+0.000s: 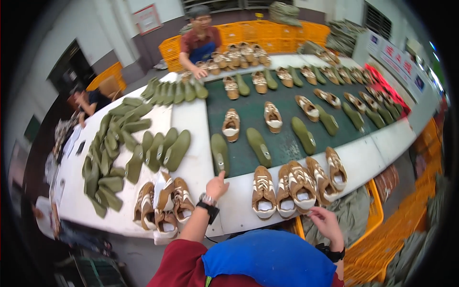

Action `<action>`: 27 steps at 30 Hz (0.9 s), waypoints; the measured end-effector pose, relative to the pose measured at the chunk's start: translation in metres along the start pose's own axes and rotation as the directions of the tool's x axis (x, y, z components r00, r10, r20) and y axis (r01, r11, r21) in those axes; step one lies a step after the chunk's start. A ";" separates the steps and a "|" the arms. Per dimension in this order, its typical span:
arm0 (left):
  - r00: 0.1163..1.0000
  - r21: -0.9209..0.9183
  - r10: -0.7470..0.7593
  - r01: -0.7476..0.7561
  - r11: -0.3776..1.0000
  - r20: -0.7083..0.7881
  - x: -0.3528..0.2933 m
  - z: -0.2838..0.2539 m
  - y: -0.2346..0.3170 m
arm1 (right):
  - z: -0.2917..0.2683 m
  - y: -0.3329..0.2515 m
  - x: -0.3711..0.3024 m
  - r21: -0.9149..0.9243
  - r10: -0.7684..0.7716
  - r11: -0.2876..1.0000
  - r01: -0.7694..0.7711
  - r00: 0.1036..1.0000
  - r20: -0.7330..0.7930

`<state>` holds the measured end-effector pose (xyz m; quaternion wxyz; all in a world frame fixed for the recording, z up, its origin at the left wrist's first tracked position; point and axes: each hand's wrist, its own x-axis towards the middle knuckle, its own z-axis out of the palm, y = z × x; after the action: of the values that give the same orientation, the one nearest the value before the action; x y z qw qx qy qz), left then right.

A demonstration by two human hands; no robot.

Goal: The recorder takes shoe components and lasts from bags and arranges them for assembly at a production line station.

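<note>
My left hand [218,187] is at the near edge of the dark green belt, index finger stretched out to the heel end of a green shoe last [219,152]; it appears to touch it without gripping it. My right hand [327,224] hangs over the table's front edge, fingers loosely bent with nothing visible in them. Its fingertips are close to the heel of a brown lace-up shoe [301,185] with white stripes, but contact is unclear. That shoe stands in a row with several similar ones. Across the belt, pairs of a brown shoe [231,125] and a green last [258,146] lie spaced out.
A pile of green lasts [112,138] covers the left side of the white table [191,115]. Brown shoes [165,201] are heaped left of my forearm. Opposite, a co-worker [200,40] reaches toward lasts. Orange crates [377,210] stand by my right side.
</note>
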<state>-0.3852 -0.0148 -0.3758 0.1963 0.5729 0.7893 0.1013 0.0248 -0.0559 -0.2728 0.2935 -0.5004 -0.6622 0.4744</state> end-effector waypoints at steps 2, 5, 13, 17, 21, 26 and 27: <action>0.976 -0.063 0.129 -0.142 0.988 -0.172 -0.050 0.005 -0.016 | 0.019 -0.017 0.023 -0.092 -0.055 0.993 0.076 0.976 0.211; 0.978 -0.186 0.139 -0.167 0.968 -0.153 -0.121 0.003 -0.018 | 0.056 -0.029 0.048 0.000 -0.184 0.977 0.213 0.845 0.503; 0.973 -0.256 -0.098 0.152 0.955 0.210 -0.261 -0.004 -0.051 | 0.142 -0.055 0.079 0.010 -0.148 0.871 0.490 0.244 0.959; 0.962 -0.549 -0.273 0.231 0.803 0.005 -0.291 -0.038 -0.084 | 0.166 -0.071 0.078 -0.006 -0.083 0.835 0.551 0.136 0.987; 0.773 -0.690 -0.522 0.156 0.707 -0.360 -0.273 -0.080 -0.140 | 0.202 -0.089 0.095 0.037 -0.163 0.820 0.571 0.171 0.972; 0.769 -0.161 -0.339 0.302 0.940 -0.541 -0.231 -0.072 -0.215 | 0.285 -0.099 0.139 -0.012 -0.239 0.821 0.571 0.363 0.900; 0.778 -0.148 -0.376 0.352 0.924 -0.504 -0.221 -0.078 -0.206 | 0.299 -0.092 0.152 -0.033 -0.260 0.822 0.568 0.427 0.866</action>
<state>-0.5375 -0.2844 -0.3414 0.0028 0.3556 0.9056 0.2312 -0.3181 -0.0173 -0.3136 -0.0333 -0.0724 -0.8900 0.4489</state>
